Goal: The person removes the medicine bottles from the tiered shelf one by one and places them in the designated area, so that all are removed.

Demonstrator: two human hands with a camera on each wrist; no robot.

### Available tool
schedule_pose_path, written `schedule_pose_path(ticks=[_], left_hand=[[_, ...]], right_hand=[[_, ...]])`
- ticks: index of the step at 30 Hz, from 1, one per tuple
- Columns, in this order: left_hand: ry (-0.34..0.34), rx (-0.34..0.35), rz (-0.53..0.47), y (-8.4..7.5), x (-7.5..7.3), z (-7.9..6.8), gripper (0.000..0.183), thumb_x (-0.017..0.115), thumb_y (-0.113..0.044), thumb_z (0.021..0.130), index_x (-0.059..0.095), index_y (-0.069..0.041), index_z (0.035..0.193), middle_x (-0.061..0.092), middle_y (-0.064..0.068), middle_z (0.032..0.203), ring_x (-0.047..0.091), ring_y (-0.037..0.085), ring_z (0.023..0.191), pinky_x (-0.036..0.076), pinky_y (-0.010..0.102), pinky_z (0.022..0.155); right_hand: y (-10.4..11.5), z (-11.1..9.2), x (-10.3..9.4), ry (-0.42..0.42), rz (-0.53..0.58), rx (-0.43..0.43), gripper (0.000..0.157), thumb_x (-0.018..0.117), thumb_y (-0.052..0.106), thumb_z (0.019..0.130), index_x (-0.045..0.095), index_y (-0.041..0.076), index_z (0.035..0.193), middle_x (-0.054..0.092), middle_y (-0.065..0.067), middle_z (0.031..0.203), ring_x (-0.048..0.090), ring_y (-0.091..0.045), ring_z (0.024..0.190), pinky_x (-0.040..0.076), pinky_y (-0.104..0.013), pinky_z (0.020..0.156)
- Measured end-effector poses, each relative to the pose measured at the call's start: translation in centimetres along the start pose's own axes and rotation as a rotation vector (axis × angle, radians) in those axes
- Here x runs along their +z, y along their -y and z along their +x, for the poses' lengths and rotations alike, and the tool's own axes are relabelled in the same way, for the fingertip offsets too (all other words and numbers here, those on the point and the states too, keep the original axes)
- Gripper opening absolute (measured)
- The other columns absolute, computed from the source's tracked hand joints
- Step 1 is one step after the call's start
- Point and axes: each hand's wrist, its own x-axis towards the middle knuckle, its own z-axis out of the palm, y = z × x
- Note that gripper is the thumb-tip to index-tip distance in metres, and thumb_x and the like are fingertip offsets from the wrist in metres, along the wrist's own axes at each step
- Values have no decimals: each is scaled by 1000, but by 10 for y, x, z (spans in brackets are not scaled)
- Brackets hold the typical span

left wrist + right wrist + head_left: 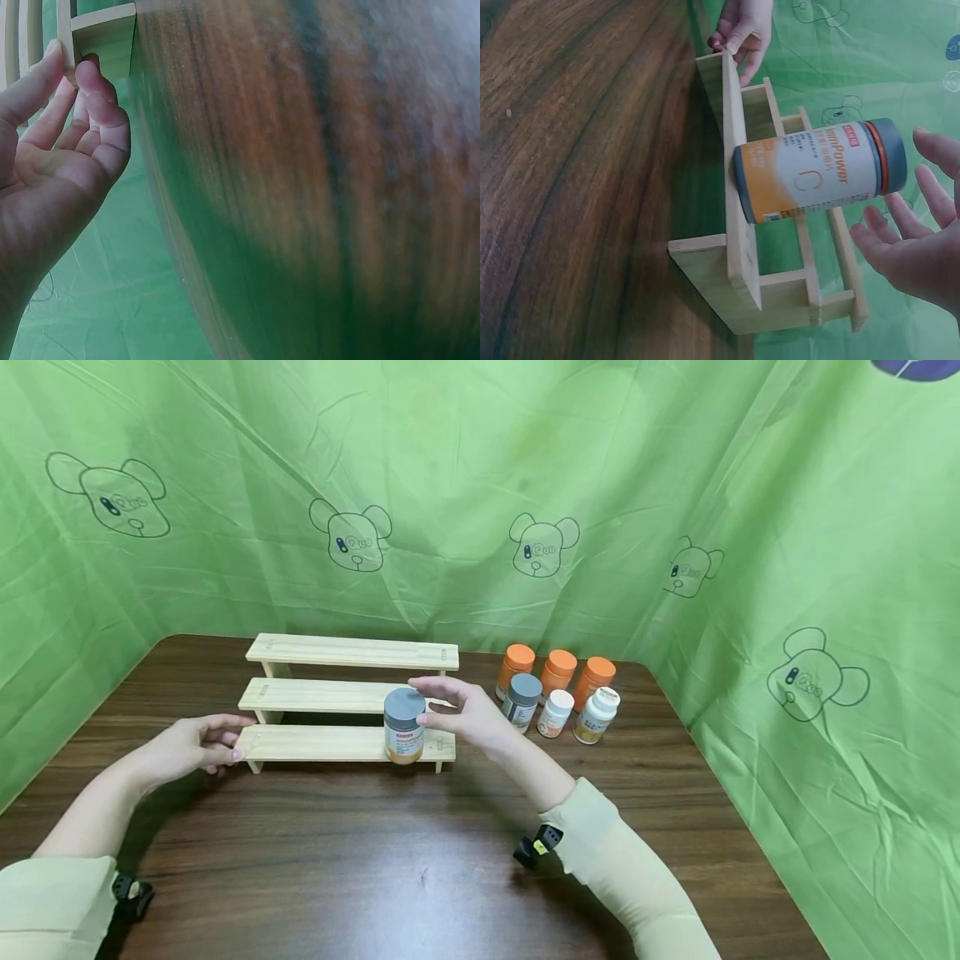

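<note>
A three-step pale wooden display rack (315, 743) stands on the dark wooden table (360, 843). My left hand (176, 750) pinches the left end of its lowest step, thumb on one face and fingers on the other in the left wrist view. Upright on that step, near the right end, is a supplement jar (405, 735) with a grey lid and a white and orange label. Beside the lid is my right hand (476, 718), its fingers spread and loosely bent. In the right wrist view a gap shows between those fingertips and the jar (802, 172).
Right of the rack stand several bottles: orange-lidded ones at the back, including an orange bottle (557, 671), and in front a grey-lidded jar (522, 702), a small white bottle (555, 713) and a larger white bottle (596, 715). A green curtain (450, 460) surrounds the table.
</note>
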Motion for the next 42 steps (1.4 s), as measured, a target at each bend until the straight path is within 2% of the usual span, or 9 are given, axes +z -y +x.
schedule_pose_path(ticks=[9,28,42], left_hand=[[-4,8,10,-3,0,-2,62,66,-15,88,36,8,137,61,22,109,62,17,75,51,30,63],[-13,26,-3,2,1,0,60,66,-12,87,37,10,135,63,15,103,62,16,72,51,31,61],[-11,29,-8,1,1,1,60,66,-12,87,37,10,135,65,10,101,62,17,73,51,31,61]], right_hand=[[-3,3,9,2,2,18,48,71,1,82,57,5,127,59,-10,127,54,-20,119,43,-35,100],[-13,6,10,20,-2,39,47,71,1,81,57,4,126,59,-12,125,59,-19,111,47,-32,94],[3,2,0,-6,-8,48,43,73,3,80,61,9,122,63,-8,119,61,-20,107,49,-33,92]])
